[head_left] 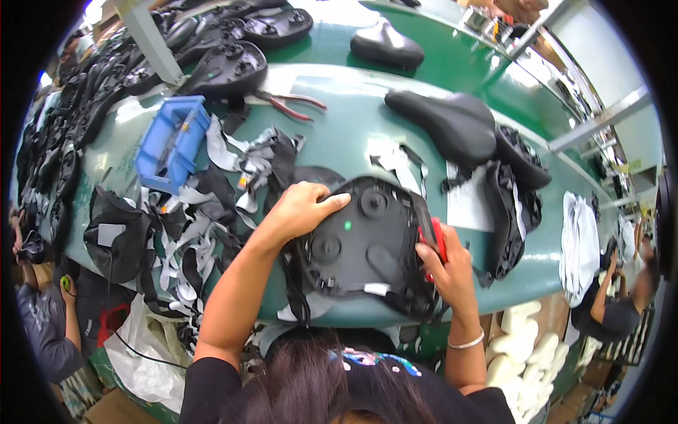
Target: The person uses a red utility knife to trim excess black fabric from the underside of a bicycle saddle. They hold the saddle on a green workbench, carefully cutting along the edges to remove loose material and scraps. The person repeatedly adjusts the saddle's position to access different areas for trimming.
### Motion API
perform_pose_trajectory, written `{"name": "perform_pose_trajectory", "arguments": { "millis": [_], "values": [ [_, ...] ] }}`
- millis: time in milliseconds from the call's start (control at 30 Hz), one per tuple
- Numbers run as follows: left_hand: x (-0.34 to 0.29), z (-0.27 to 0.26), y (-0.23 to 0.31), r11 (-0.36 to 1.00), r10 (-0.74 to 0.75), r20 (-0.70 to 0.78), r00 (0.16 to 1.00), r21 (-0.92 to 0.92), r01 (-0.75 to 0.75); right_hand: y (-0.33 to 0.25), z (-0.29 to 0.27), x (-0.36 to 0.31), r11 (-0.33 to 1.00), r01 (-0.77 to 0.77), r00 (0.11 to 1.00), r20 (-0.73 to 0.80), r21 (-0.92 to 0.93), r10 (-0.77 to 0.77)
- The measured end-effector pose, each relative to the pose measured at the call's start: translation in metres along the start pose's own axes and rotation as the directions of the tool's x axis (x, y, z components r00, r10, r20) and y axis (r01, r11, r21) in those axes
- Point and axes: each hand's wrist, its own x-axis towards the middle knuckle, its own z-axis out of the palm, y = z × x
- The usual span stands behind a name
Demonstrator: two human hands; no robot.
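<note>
An upturned bicycle saddle (346, 258) lies at the table's near edge, its black underside facing up with round mounts and a small green sticker. My left hand (304, 208) grips its far left rim, thumb lying over the edge. Wrapped around a red-handled tool (439, 244) is my right hand (452, 272), at the saddle's right rim. The tool's working end is hard to make out against the dark edge. A white tag (375, 289) shows on the saddle's near side.
Fabric scraps (191, 247) are heaped on the left beside a blue bin (169, 145). Red-handled pliers (293, 106) lie beyond. Finished saddles (452, 127) sit at the far right; many more shells (226, 67) are piled far left. Other people work at both sides.
</note>
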Motion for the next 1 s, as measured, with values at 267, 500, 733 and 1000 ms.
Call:
{"name": "perform_pose_trajectory", "arguments": {
  "millis": [267, 500, 733, 1000],
  "values": [
    [0.062, -0.048, -0.005, 0.257, -0.171, -0.502, 0.848, -0.853, -0.454, -0.010, -0.020, 0.063, 0.943, 0.173, 0.886, -0.463, 0.283, -0.024],
    [0.079, 0.058, 0.010, 0.810, 0.320, -0.630, 0.707, -0.205, -0.550, -0.016, 0.043, 0.223, 0.739, -0.055, 0.994, -0.033, 0.671, 0.104],
    [0.085, 0.055, 0.014, 0.830, 0.358, -0.584, 0.729, -0.158, -0.534, 0.025, 0.103, 0.403, 0.546, -0.181, 0.955, 0.013, 0.818, 0.298],
    [0.090, 0.054, 0.003, 0.685, 0.126, -0.628, 0.768, -0.505, -0.525, -0.043, 0.051, 0.288, 0.881, 0.008, 0.999, 0.024, 0.473, -0.022]
  ]
}}
